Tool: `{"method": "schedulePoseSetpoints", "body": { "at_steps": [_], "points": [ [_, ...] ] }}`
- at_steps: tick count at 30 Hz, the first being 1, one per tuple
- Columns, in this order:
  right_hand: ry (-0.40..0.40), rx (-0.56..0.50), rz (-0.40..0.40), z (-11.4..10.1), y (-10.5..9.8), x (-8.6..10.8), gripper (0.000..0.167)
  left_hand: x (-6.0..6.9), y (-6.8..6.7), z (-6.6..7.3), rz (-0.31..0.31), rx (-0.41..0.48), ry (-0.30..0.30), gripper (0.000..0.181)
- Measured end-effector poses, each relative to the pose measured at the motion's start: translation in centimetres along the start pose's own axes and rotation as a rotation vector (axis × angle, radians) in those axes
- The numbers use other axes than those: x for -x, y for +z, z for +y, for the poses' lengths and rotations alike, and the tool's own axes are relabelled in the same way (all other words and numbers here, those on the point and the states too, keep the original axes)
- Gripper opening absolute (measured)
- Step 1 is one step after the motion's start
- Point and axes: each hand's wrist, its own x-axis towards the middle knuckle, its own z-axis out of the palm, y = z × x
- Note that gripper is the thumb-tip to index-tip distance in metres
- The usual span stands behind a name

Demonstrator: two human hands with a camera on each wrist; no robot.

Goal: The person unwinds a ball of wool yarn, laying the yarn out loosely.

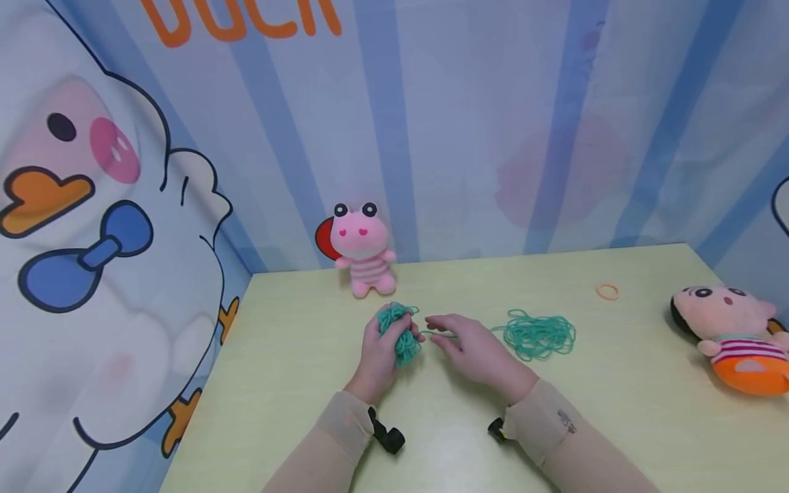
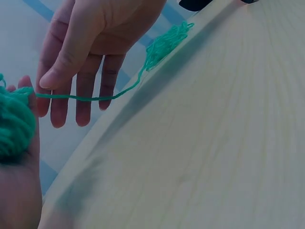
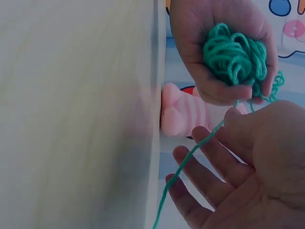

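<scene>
The yarn bundle, teal-green, sits gathered in the left hand as a rounded, uneven wad of many looped turns, a few loops poking out past its edge. Over to the right, the loose yarn pile lies low on the worktop in tangled, overlapping coils. From it 1 thin strand runs to the bundle, curving gently across the fingers of the right hand.
</scene>
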Motion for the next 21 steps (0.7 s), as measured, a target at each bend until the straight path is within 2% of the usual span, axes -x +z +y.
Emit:
{"method": "schedulePoseSetpoints", "body": {
  "at_steps": [11, 21],
  "points": [
    [0.027, 0.02, 0.068, -0.4, 0.3, -0.6, 0.016, -0.1, -0.1, 0.1, -0.003, -0.01, -0.006, 0.008],
    [0.05, -0.034, 0.246, 0.2, -1.1, 0.4, 0.017, -0.2, -0.2, 0.0, 0.039, -0.028, -0.018, 0.008]
  ]
}}
